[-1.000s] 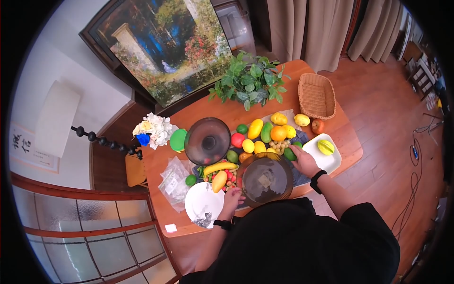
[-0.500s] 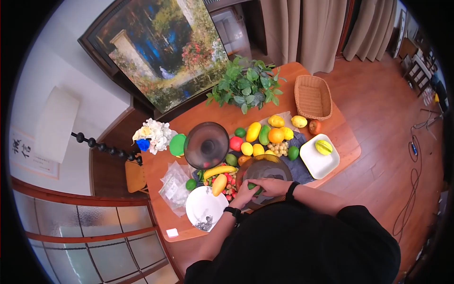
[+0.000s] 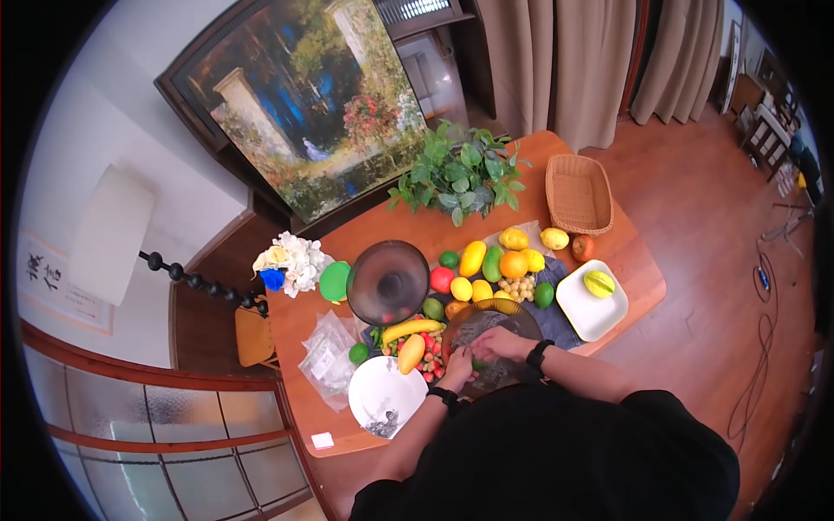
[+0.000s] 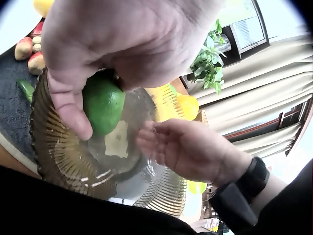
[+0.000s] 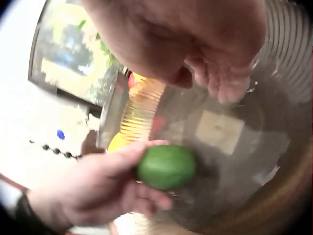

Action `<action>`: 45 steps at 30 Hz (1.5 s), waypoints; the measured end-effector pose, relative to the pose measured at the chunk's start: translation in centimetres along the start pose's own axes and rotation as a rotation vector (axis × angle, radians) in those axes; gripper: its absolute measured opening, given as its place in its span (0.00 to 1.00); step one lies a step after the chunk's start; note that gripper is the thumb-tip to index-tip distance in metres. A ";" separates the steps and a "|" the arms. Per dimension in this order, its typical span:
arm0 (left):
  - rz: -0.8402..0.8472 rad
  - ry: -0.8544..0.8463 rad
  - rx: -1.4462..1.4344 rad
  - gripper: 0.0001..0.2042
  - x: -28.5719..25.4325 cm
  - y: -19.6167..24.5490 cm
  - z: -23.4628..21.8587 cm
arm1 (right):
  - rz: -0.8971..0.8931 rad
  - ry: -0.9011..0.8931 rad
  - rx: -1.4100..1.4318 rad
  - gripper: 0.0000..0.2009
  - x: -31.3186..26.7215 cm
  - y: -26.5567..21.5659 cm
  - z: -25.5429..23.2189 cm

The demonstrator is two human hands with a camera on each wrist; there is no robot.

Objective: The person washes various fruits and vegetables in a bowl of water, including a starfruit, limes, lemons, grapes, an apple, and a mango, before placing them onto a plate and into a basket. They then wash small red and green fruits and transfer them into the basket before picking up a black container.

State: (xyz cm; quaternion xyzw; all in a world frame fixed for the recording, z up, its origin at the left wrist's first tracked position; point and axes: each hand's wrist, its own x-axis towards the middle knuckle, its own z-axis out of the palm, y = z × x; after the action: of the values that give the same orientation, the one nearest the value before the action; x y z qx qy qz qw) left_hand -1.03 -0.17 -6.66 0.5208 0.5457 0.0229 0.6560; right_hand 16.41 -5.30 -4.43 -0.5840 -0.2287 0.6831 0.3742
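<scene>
My left hand (image 3: pixel 458 368) grips a smooth green fruit (image 4: pixel 103 105) between thumb and fingers, over a ribbed amber glass bowl (image 3: pixel 514 322). Water lies in the bowl, and a pale square shows at its bottom in both wrist views. In the right wrist view the fruit (image 5: pixel 167 167) is held just above the water. My right hand (image 3: pixel 504 345) hovers over the bowl beside the fruit, apart from it. Its fingers are wet and loosely bent, with nothing held, and drops show by the fingertips in the left wrist view.
Left of the bowl are a white plate (image 3: pixel 382 391), small red fruits and a banana (image 3: pixel 412 329). Beyond stand a dark glass dish (image 3: pixel 388 282), a leafy plant (image 3: pixel 460 174) and a wicker basket (image 3: pixel 579 193). A white tray (image 3: pixel 584 317) holds a yellow-green fruit, at right.
My right hand took a green fruit from right of the bowl and brought it over the bowl, where both hands met on it. Now the left holds it and the right has drawn off slightly.
</scene>
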 end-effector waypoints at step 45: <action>0.718 0.212 0.708 0.24 -2.9 5.3 -0.9 | 0.217 -0.649 -0.084 0.08 -2.7 -3.7 -0.1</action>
State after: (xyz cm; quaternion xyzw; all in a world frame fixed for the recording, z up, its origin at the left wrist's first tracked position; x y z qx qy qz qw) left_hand 0.02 1.07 -0.79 0.8604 0.3703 0.1133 0.3314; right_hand 17.52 -5.14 0.05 -0.3719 -0.3001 0.8593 0.1826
